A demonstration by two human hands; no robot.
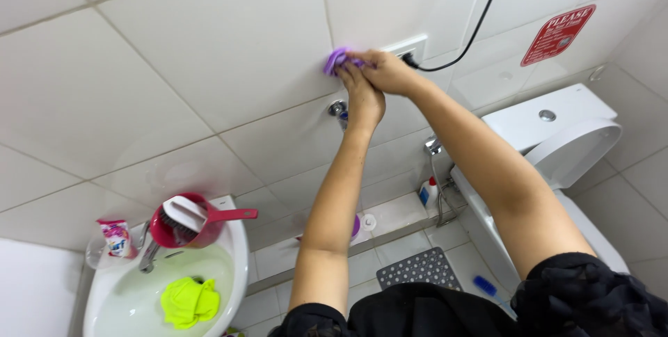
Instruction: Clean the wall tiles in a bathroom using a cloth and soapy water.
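We are in a small bathroom faced with large glossy white wall tiles (209,38), and both our arms reach up to the wall. Our right hand (387,71) lies over the fingers of our left hand (362,97), and together they press a small soft purple cleaning cloth (336,60) flat against the tile; both hands are closed on the cloth, which bunches out just left of the fingertips. Immediately right of the grip sits a white wall socket (410,47) with a black cable (480,20) running up and away from it. Just below the grip a chrome wall tap (338,108) sticks out. We judge the cloth light, limp and easily crumpled, probably damp, so it will slide readily on the smooth glaze; holding it by the bunched middle under flat fingers looks soundest, keeping loose edges away from the socket. Far below and left of the grip a white basin (236,239) holds a yellow-green rag (189,301), with a red plastic scoop and white brush (184,217) on its rim. Well to the right stands a white toilet (563,135).
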